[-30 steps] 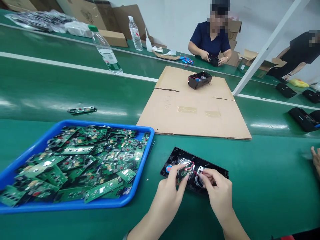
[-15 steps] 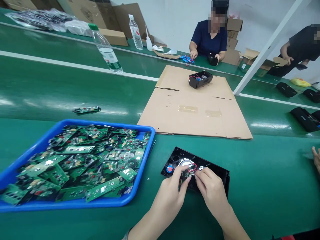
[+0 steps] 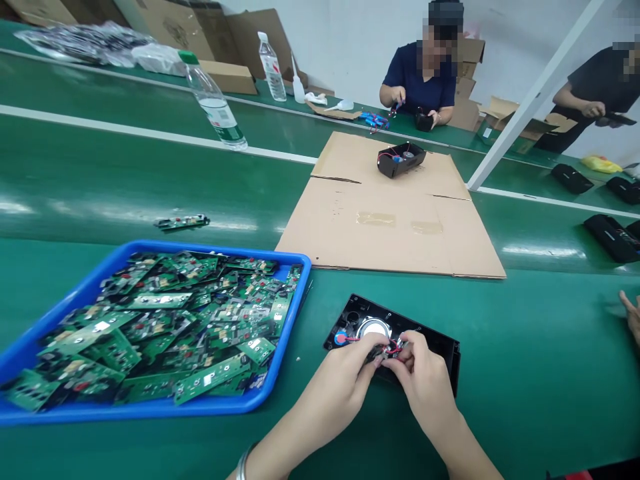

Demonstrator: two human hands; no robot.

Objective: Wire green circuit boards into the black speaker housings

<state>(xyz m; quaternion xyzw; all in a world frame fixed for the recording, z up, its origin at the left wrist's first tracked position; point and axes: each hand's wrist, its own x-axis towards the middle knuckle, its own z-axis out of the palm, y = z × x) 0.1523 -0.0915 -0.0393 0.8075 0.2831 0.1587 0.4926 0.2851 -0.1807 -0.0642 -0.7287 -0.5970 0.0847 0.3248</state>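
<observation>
Over a black plastic speaker housing (image 3: 435, 343), lying at an angle on the green bench, both hands meet with fingertips close together. My left hand (image 3: 340, 377) is closed in a pinch on a small circuit board (image 3: 374, 353), mostly hidden by the fingers. My right hand (image 3: 423, 373) is closed on thin red wires (image 3: 395, 346); their ends are hidden between the fingertips. Behind the left fingers a round speaker (image 3: 374, 327) shows in the housing. A round blue-and-red part (image 3: 341, 339) sits at its left, with a red wire running from it.
A blue tray (image 3: 225, 408) heaped with circuit boards (image 3: 165, 333) stands at left. Beyond lies flattened cardboard (image 3: 390, 247) bearing another black housing (image 3: 401, 160). A single board (image 3: 183, 223) and a bottle (image 3: 217, 110) are farther left. Co-workers (image 3: 420, 80) work across the bench; another person's hand (image 3: 633, 313) shows at right.
My right fingers have turned and curled inward, with the red wires shifting toward them. My left hand has tilted lower across the board. The loose board farther off has slid slightly right.
</observation>
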